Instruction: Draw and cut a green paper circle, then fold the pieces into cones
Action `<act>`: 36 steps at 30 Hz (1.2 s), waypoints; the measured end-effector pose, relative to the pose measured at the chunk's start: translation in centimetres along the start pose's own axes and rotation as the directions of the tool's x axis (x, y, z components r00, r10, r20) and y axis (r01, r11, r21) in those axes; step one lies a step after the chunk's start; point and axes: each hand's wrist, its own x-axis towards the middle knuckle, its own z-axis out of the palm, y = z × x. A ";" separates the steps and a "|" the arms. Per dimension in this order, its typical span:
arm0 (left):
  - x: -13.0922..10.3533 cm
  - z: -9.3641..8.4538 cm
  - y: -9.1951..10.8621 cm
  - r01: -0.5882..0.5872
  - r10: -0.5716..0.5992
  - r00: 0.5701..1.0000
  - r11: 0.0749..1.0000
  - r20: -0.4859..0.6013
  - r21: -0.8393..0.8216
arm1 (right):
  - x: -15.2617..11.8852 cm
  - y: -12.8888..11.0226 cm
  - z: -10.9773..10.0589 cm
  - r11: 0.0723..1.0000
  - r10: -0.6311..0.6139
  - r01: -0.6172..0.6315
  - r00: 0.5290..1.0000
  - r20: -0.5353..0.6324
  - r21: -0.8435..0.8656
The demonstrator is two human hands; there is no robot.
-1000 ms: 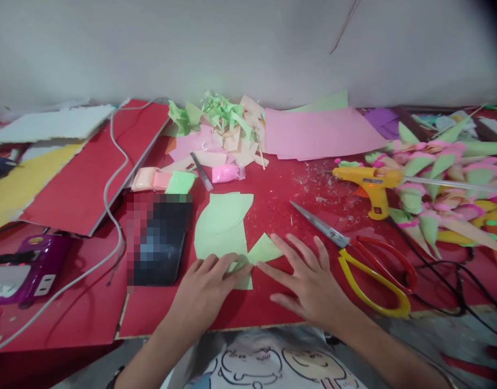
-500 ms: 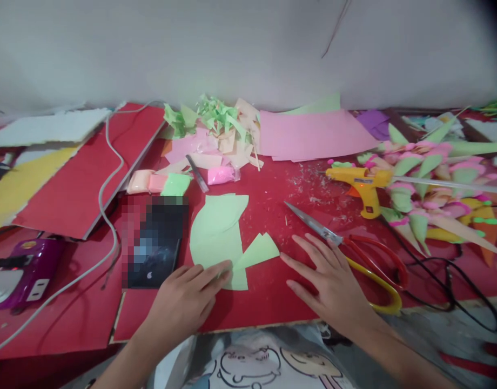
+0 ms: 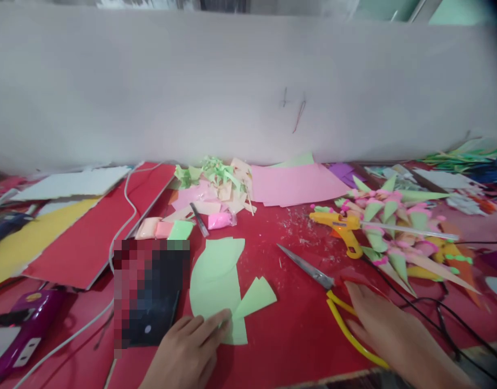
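Observation:
Light green paper pieces, cut with curved edges, lie overlapping on the red tabletop. A small fan-shaped green piece rests with its narrow end over their lower right part. My left hand is closed, its fingers together, with the index fingertip pressing the green paper near that narrow end. Large scissors with one red and one yellow handle lie to the right, blades slightly apart and pointing up-left. My right hand is at their handles, fingers over the red loop and thumb by the yellow one; the fingertips are partly hidden.
A yellow glue gun with its cord lies before a heap of paper cones. Pink sheets and paper scraps sit at the back. A black phone, clay packets, a cutter and a white cable are leftward.
My right hand has moved right from beside the fan-shaped piece onto the scissors' handles. My left hand stays on the green paper. The view has tilted up, showing more wall.

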 end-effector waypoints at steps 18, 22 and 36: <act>-0.8 2.8 0.2 0.173 -0.168 0.985 0.972 0.043 -0.158 | 9.7 -6.0 -2.9 0.652 0.269 -0.086 0.955 -0.124 0.753; 0.8 3.1 0.7 0.251 -0.246 0.968 0.957 0.053 -0.147 | 15.2 -8.3 -0.9 0.694 0.297 -0.067 0.933 -0.200 0.716; 7.6 -0.2 2.0 0.416 -0.331 0.792 0.907 0.513 -0.057 | 19.5 -9.0 -3.6 0.809 -0.013 0.142 0.974 -0.225 0.571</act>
